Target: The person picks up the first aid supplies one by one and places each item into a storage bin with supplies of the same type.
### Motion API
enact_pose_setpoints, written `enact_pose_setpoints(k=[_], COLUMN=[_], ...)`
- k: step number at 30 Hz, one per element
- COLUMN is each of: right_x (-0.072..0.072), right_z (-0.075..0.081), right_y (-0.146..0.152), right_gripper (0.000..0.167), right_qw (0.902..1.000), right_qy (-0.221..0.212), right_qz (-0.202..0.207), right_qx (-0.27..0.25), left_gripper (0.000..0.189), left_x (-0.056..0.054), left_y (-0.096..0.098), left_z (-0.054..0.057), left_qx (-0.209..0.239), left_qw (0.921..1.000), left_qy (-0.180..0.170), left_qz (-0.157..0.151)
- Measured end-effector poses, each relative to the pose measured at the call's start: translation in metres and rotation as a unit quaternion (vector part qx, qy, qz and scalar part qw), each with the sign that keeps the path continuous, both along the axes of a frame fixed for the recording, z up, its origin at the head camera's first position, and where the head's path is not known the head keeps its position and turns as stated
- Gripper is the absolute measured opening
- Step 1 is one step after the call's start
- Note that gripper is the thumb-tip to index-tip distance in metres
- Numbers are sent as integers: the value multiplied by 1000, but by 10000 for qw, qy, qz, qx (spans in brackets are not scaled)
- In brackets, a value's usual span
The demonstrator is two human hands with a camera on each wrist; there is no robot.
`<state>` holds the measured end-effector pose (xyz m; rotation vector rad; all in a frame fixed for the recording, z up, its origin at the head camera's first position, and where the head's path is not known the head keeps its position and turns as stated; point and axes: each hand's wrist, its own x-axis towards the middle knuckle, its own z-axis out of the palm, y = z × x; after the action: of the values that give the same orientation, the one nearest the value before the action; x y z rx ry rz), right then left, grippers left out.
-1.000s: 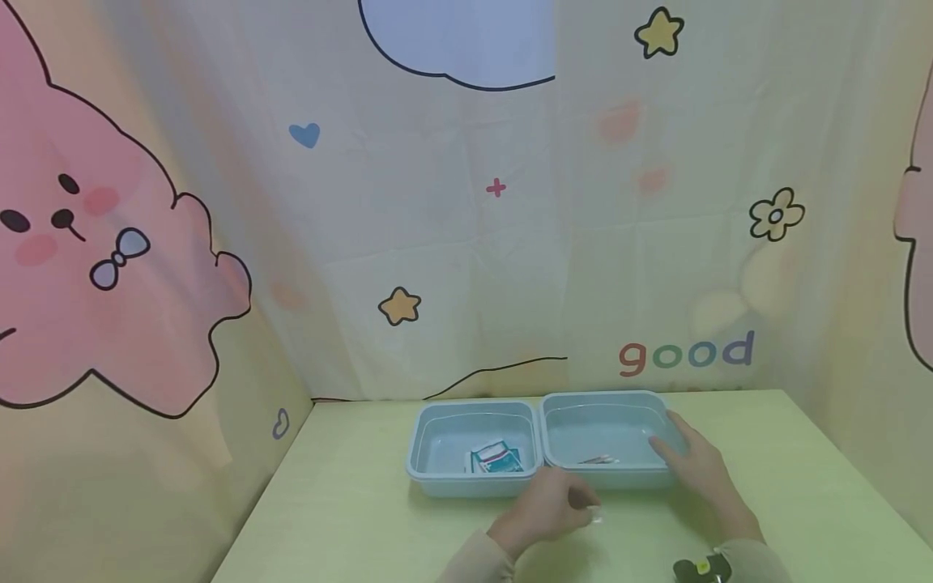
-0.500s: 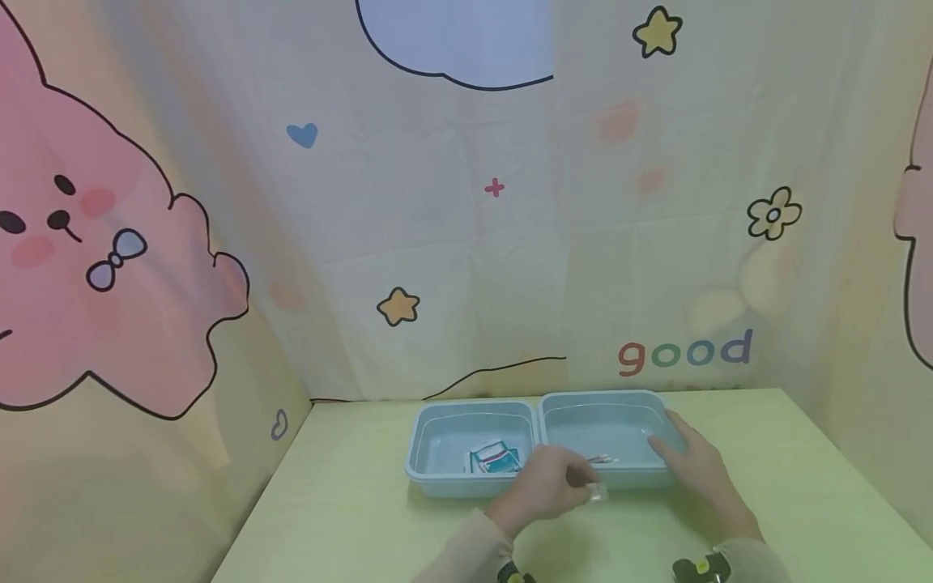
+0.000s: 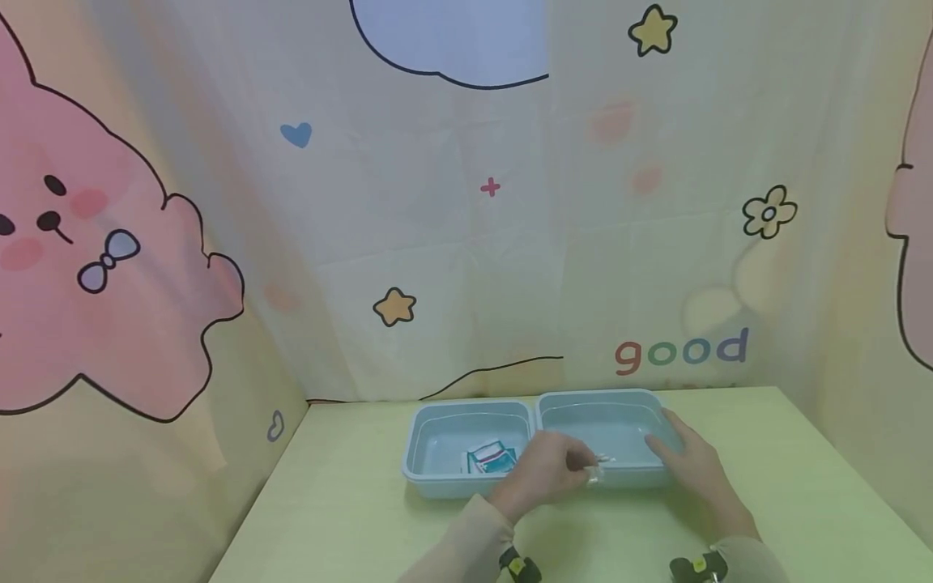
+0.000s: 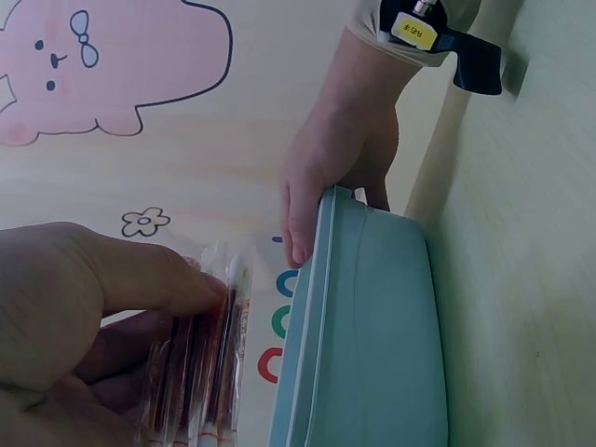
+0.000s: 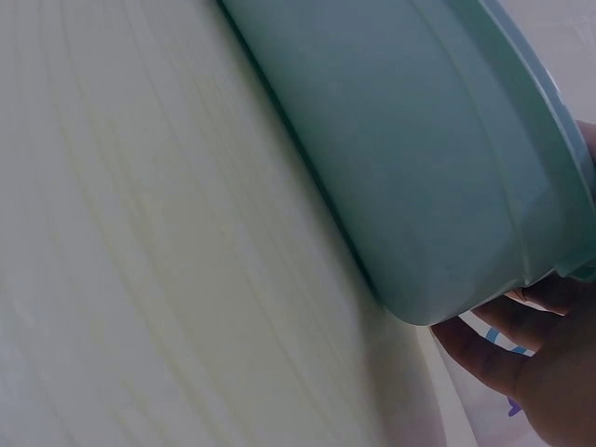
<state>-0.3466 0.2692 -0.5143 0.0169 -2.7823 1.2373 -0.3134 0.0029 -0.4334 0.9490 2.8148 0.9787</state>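
In the head view my left hand [image 3: 543, 471] is in front of the right-hand light blue plastic bin [image 3: 637, 477], over its near rim. Thumb and fingers pinch a clear plastic packet of swabs [image 4: 197, 372], whose thin sticks look reddish-brown in the left wrist view. My right hand [image 3: 698, 463] grips the right end of the same bin, thumb over the rim and fingers along the outer wall [image 5: 400, 158]. Some thin white-and-red sticks [image 3: 603, 458] lie inside that bin, partly hidden by my left hand.
A second light blue bin [image 3: 455, 488] stands close against the first on its left. Teal-and-white flat packets [image 3: 490, 457] lie in it. Both bins rest on a pale yellow-green table [image 3: 328, 502], with a printed curtain [image 3: 437, 202] behind.
My left hand has moved up and away from me with the swab packet, from in front of the right-hand bin to its near rim. The right hand stays on the bin.
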Motion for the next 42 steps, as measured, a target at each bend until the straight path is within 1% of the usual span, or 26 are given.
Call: enact_pose_setpoints(k=[5, 10, 15, 19, 24, 30, 37, 42], right_x=[-1, -2, -1, 0, 0, 1, 3, 1], right_z=[-3, -4, -3, -2, -1, 0, 2, 0], right_y=[1, 0, -1, -2, -2, -2, -2, 0], right_gripper=[84, 83, 82, 81, 80, 80, 79, 78], right_qw=[10000, 9999, 9997, 9994, 9994, 9994, 9995, 9995], right_qy=[7, 108, 239, 315, 324, 332, 295, 276], right_qz=[-6, 30, 66, 114, 92, 70, 58, 29], right_qx=[-17, -4, 0, 29, 80, 78, 125, 155], left_gripper=[14, 14, 14, 13, 14, 13, 15, 17], left_x=[-6, -14, -21, -24, -27, -34, -39, -43], left_y=[3, 4, 5, 7, 10, 13, 17, 22], left_z=[-1, -2, -4, -7, -11, -15, -20, -25], left_qx=[-53, -150, -89, -57, -30, -45, -35, -38], left_qw=[9999, 9997, 9995, 9994, 9997, 9991, 9990, 9980], left_qy=[-44, 138, 290, 327, 185, 389, 421, 633], left_qz=[88, 98, 71, 80, 171, 165, 134, 37])
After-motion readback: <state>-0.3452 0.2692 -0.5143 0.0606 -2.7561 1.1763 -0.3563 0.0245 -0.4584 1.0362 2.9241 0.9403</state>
